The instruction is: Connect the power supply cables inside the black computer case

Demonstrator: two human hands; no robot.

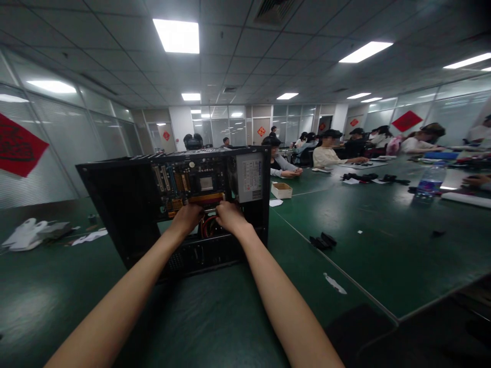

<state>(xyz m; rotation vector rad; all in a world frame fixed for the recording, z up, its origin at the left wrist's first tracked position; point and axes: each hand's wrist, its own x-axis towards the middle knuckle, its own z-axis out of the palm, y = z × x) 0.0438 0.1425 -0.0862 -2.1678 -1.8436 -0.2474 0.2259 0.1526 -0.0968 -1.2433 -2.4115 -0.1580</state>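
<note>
An open black computer case (115, 204) stands on the green table (215, 317) in front of me, its side off. Inside are a motherboard (192, 184) and a grey power supply (250, 178). My left hand (188, 216) and my right hand (229, 214) reach into the case side by side, fingers curled at the lower edge of the motherboard near red cables (209, 227). What the fingers grip is hidden by the hands themselves.
White papers and bags (26, 234) lie at the far left. Small black parts (322, 240) and a white scrap (334, 283) lie to the right. Farther off are a cardboard box (281, 190), a water bottle (429, 180) and several seated people (326, 153).
</note>
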